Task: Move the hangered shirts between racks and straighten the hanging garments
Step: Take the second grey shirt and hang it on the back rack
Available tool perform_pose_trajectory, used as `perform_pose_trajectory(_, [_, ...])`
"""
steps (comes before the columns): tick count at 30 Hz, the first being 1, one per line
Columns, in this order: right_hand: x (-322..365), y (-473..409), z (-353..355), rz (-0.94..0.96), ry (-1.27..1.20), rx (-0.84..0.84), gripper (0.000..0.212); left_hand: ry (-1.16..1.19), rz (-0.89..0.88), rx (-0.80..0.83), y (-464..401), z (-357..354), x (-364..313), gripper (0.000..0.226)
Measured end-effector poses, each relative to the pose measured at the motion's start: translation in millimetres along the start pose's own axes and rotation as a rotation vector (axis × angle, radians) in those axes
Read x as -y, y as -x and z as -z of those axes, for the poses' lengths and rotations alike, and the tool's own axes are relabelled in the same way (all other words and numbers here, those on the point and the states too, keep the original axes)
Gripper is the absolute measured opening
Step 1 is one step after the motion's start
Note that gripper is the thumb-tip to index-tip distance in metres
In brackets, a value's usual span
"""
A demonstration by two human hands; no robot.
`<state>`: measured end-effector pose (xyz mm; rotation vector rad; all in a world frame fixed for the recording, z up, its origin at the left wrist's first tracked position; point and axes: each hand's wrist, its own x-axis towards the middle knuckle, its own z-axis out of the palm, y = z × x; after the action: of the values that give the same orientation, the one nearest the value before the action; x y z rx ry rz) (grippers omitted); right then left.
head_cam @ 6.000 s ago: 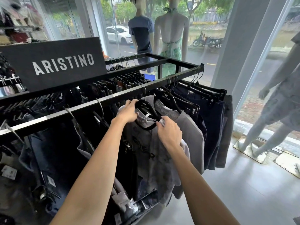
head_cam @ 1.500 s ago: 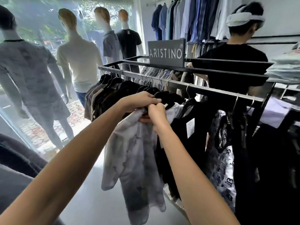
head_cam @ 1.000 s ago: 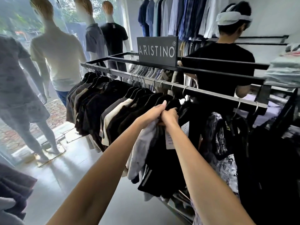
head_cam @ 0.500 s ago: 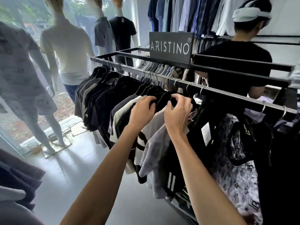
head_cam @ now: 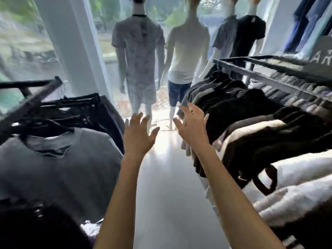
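Pale glossy floor [head_cam: 161, 186] runs as an aisle btwn two racks toward a shop window w/ a white pillar [head_cam: 71, 45] and four dressed mannequins: patterned grey set [head_cam: 138, 51], cream tee w/ navy shorts [head_cam: 186, 51], grey polo [head_cam: 224, 36], black tee [head_cam: 249, 33]. Frame is motion-blurred. Left rack [head_cam: 32, 103] carries dark trousers and a grey shirt [head_cam: 59, 168] on a black hanger at the near end; right rack [head_cam: 269, 81] holds the hangered shirts [head_cam: 251, 119], black, grey and white, packed close. Left hand [head_cam: 138, 135] and right hand [head_cam: 192, 128] are both up over the aisle, fingers spread, holding nothing; right hand sits just beside the black shirts' shoulders, contact unclear. Vs 0.5 s ago: both hands were in among the right rack's hangers on a pale shirt, now they're off it, and view has swung left to the window and left rack.
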<state>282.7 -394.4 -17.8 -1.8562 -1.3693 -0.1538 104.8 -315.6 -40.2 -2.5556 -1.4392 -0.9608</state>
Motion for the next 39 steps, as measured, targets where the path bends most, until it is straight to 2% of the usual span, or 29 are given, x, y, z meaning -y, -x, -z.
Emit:
perform_pose_trajectory(2, [35,-8,-44,0.070,-0.087,0.021,0.051,-0.049,0.102,-0.009,10,13,41,0.061])
perform_pose_trajectory(9, [148,-16,-155,0.258,-0.249,0.284,0.051,-0.085,0.448,-0.207,39,35,150,0.050])
perform_pose_trajectory(16, [210,-20,-231,0.403,-0.495,0.442,0.034,-0.046,0.766,-0.256,47,28,189,0.047])
perform_pose_trajectory(21, [221,-37,-266,0.445,-0.478,0.664,0.042,0.031,0.893,-0.324,39,17,216,0.032])
perform_pose_trajectory(25, [219,-58,-285,0.468,-0.467,0.827,0.048,0.303,1.039,-0.445,15,7,218,0.035])
perform_pose_trajectory(28, [216,-67,-291,0.531,-0.429,0.975,0.037,0.354,1.093,-0.574,-1,-3,213,0.034])
perform_pose_trajectory(31, [213,-69,-298,0.586,-0.519,1.111,0.022,0.351,1.179,-0.661,-11,-5,209,0.039])
perform_pose_trajectory(35, [209,-60,-304,0.579,-0.656,1.200,0.020,0.357,1.267,-0.655,-10,-3,207,0.047])
perform_pose_trajectory(39, [212,-52,-311,0.512,-0.747,1.238,0.022,0.416,1.282,-0.697,-5,-1,207,0.044])
